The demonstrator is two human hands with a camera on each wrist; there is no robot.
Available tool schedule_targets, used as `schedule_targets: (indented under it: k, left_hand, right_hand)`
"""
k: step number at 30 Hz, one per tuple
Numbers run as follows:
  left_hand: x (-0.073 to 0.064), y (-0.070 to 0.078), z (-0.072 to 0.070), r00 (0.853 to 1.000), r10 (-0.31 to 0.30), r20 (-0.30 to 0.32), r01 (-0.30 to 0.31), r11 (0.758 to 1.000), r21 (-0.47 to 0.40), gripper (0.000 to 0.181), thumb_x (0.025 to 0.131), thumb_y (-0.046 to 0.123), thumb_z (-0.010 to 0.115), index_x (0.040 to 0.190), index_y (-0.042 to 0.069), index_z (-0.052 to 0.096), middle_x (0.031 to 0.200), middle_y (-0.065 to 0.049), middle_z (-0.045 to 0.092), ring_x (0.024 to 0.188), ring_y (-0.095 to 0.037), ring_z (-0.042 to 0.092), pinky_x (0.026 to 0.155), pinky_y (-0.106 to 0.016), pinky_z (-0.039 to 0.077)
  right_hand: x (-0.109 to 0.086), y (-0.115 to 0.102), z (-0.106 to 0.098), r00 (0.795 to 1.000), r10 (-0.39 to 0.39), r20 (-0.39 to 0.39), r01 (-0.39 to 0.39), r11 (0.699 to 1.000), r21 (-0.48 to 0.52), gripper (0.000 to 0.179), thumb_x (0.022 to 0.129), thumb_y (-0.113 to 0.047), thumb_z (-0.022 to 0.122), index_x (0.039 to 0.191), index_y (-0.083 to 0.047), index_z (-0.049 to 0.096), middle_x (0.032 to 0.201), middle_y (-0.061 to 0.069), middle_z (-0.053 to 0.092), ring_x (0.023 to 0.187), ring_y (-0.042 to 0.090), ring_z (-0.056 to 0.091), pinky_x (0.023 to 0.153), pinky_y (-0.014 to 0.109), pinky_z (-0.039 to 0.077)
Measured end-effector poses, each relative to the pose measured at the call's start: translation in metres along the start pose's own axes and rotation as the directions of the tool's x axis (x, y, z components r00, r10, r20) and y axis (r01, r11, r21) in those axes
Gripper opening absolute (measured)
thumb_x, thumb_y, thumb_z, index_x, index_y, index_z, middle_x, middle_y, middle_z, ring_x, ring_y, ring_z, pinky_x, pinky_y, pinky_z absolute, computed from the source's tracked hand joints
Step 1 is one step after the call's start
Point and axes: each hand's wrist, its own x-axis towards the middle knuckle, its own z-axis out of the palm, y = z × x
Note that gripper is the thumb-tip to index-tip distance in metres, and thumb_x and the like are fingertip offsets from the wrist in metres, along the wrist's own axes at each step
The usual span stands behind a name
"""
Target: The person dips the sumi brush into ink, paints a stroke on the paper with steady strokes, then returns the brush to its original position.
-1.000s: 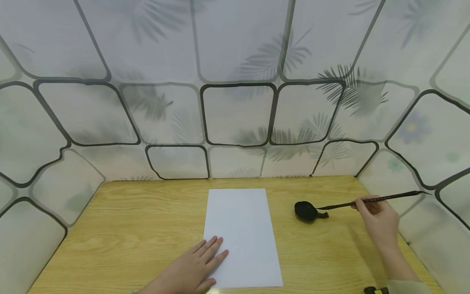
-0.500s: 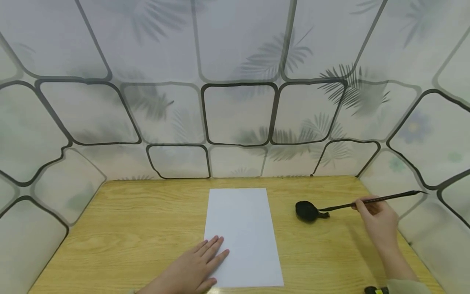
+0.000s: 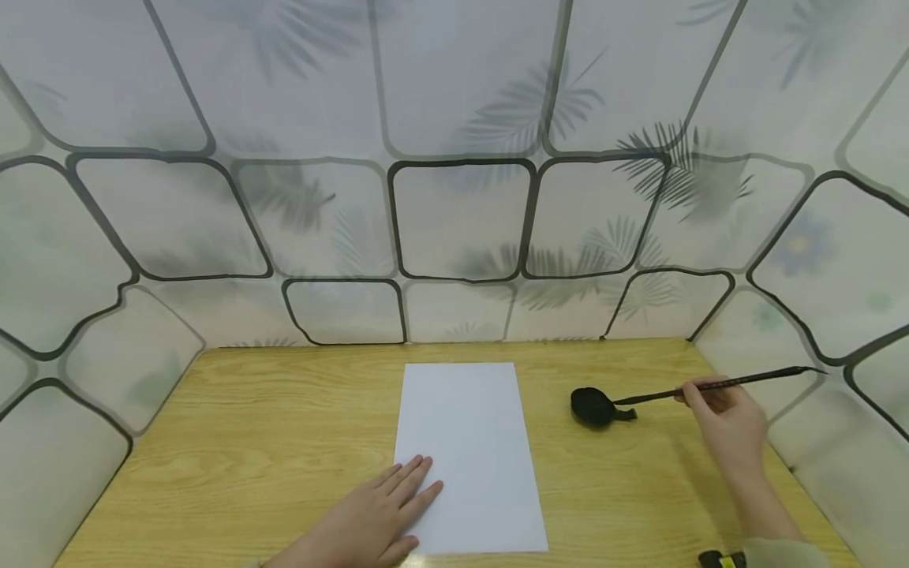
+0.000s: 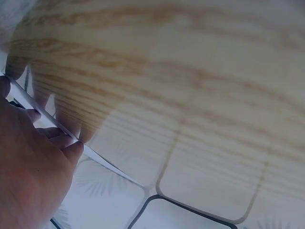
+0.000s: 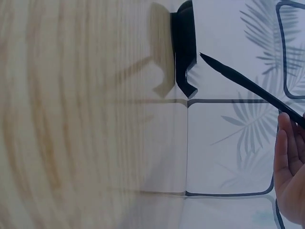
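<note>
In the head view my right hand (image 3: 731,434) pinches a dark writing brush (image 3: 760,377) by its shaft, well above the table. Its pointed tip aims left, at the short handle-like end of a black inkstone (image 3: 592,408). The right wrist view shows the brush tip (image 5: 217,65) raised and apart from the inkstone (image 5: 185,38). My left hand (image 3: 376,509) lies flat with spread fingers on the lower left edge of a blank white sheet of paper (image 3: 469,442). From the left wrist, the paper (image 4: 112,167) appears edge-on beneath the fingers.
The wood-grain table (image 3: 270,426) meets a patterned cloth wall (image 3: 461,221) at the back and on both sides. A small black thing with a yellow patch (image 3: 723,560) lies near the right sleeve (image 3: 781,554), partly cut off by the frame.
My right hand and the brush have shifted very slightly left. The left hand, paper and inkstone stay in place.
</note>
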Motion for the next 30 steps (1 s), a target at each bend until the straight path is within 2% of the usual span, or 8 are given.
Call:
schedule_targets:
  k: [7,11,15,23,30]
  left_hand:
    - [0.0,0.0,0.001,1.0,-0.001,-0.008,0.002,1.0,0.02,0.062,0.113,0.05,0.04,0.16,0.011,0.047,0.164,-0.019,0.048,0.151,-0.031,0.05,0.117,-0.038,0.049]
    - [0.0,0.0,0.001,1.0,-0.002,-0.008,0.003,1.0,0.014,0.062,0.112,0.05,0.04,0.16,0.011,0.047,0.164,-0.019,0.048,0.151,-0.031,0.05,0.117,-0.039,0.049]
    - [0.0,0.0,0.0,1.0,-0.007,-0.001,0.007,1.0,0.006,0.062,0.112,0.051,0.04,0.16,0.012,0.047,0.164,-0.019,0.048,0.151,-0.031,0.05,0.117,-0.039,0.049]
    - [-0.001,0.0,0.0,1.0,-0.003,-0.009,0.003,1.0,0.017,0.061,0.112,0.05,0.041,0.159,0.012,0.048,0.164,-0.019,0.048,0.151,-0.031,0.051,0.117,-0.038,0.049]
    - [0.0,0.0,0.003,1.0,-0.001,-0.024,0.002,0.999,0.038,0.062,0.112,0.051,0.041,0.159,0.012,0.048,0.164,-0.019,0.049,0.15,-0.03,0.051,0.117,-0.038,0.049]
  right_hand:
    - [-0.002,0.001,0.001,1.0,-0.026,-0.007,0.026,0.999,-0.023,0.012,0.101,-0.01,0.07,0.104,0.002,0.072,0.074,-0.039,0.063,0.071,-0.019,0.062,0.068,0.002,0.048]
    - [-0.001,0.001,-0.004,0.999,-0.01,-0.047,0.01,1.0,-0.014,0.01,0.1,-0.007,0.07,0.103,0.002,0.072,0.072,-0.04,0.062,0.07,-0.021,0.061,0.065,0.002,0.046]
    - [0.003,0.001,-0.008,0.996,0.022,-0.084,-0.02,0.999,0.028,0.002,0.099,-0.003,0.071,0.099,-0.004,0.073,0.071,-0.038,0.063,0.069,-0.019,0.062,0.066,0.001,0.048]
    - [0.002,0.002,-0.003,0.997,0.077,-0.026,-0.075,0.994,0.08,0.003,0.1,-0.004,0.07,0.1,-0.003,0.073,0.073,-0.033,0.067,0.071,-0.016,0.065,0.069,0.002,0.05]
    - [0.0,0.003,0.001,0.997,0.073,-0.025,-0.07,0.994,0.081,0.004,0.1,-0.006,0.07,0.101,-0.003,0.073,0.073,-0.032,0.067,0.071,-0.015,0.065,0.069,0.002,0.05]
